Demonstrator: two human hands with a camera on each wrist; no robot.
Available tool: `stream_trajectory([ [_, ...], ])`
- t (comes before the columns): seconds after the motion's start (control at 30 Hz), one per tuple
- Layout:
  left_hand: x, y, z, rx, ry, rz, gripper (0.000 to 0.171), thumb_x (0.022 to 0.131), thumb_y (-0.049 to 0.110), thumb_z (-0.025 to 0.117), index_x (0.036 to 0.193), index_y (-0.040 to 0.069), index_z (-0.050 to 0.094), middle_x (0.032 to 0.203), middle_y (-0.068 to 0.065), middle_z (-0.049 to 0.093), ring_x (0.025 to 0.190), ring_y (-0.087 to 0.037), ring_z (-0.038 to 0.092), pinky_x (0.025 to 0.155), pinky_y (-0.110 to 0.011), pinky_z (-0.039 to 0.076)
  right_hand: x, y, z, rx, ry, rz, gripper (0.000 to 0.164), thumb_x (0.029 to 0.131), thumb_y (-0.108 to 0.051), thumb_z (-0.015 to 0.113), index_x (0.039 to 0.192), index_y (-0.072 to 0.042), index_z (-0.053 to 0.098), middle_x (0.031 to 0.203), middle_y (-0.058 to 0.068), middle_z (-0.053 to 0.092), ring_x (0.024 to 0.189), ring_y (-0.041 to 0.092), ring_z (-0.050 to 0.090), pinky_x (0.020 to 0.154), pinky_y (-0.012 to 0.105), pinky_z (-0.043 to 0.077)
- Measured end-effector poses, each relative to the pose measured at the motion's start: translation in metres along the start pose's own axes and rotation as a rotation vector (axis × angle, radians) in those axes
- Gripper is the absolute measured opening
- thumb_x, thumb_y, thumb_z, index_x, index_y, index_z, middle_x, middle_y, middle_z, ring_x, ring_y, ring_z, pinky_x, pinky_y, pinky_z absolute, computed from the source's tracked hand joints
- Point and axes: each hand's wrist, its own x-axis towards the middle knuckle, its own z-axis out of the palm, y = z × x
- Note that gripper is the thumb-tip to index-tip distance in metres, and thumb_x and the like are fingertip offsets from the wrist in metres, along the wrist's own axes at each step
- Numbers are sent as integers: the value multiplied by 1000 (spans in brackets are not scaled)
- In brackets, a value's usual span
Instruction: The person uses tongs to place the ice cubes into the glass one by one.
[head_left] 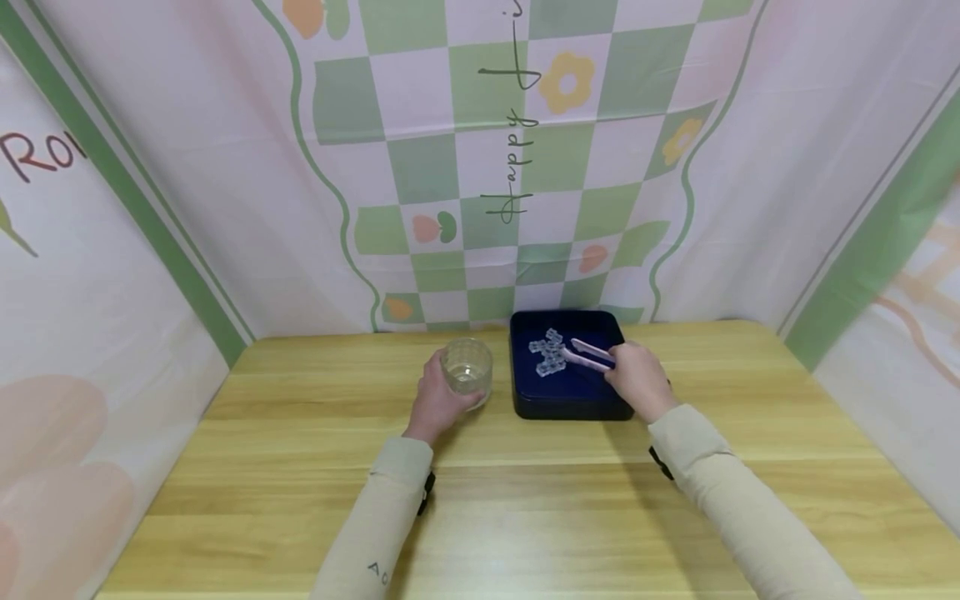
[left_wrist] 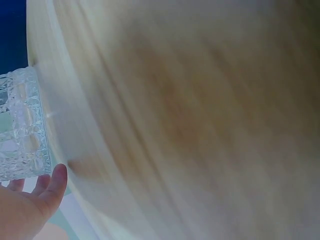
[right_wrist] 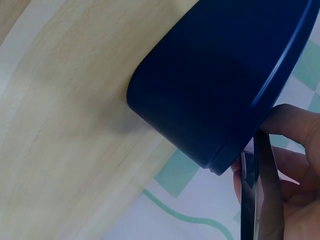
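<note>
In the head view my left hand [head_left: 437,404] grips a clear drinking glass [head_left: 468,362] just left of a dark blue tray [head_left: 573,408]. The left wrist view shows the cut pattern on the glass [left_wrist: 22,127] and fingers and thumb around its lower end. My right hand [head_left: 640,379] holds pale pink tongs [head_left: 587,362] over the tray's right side. The tong tips reach a cluster of clear, ice-like pieces [head_left: 551,364] in the tray; whether they pinch one I cannot tell. In the right wrist view the tray's wall [right_wrist: 200,95] hides the pieces and the tips.
Everything stands near the back edge of a wooden table [head_left: 510,517]. Right behind it hangs a printed cloth [head_left: 420,167] with green checks, and further cloth panels close in both sides. The tray's raised walls surround the clear pieces.
</note>
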Motion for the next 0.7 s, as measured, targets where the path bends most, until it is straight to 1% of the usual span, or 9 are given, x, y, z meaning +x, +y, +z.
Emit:
stream_trajectory([
  [0.2,0,1,0,-5,-1,-1,97,70,31,84,146,9,26,142,-17,41,131,-40,42,104,-58,42,0,1,2,-7,-1,-8,19,76,1,70,91,12,67,84,26,66,73,36,63,68,49,54],
  [0.47,0,0,1,0,16,18,94,70,26,83,144,5,28,140,-18,43,127,-41,44,102,-59,44,0,1,4,-18,-13,-6,16,76,1,68,89,11,67,83,25,67,73,36,63,67,49,53],
  [0.57,-1,0,1,-5,9,8,95,70,27,83,145,7,27,141,-17,42,128,-40,44,103,-59,43,0,1,6,-16,-14,-8,16,76,1,68,89,11,68,83,25,67,73,36,63,68,49,53],
  [0.7,-1,0,0,-15,-6,-12,97,70,30,84,146,11,27,143,-15,41,131,-39,42,104,-58,42,1,2,8,-7,-15,1,19,77,1,69,92,12,67,87,27,67,77,38,64,71,51,54],
])
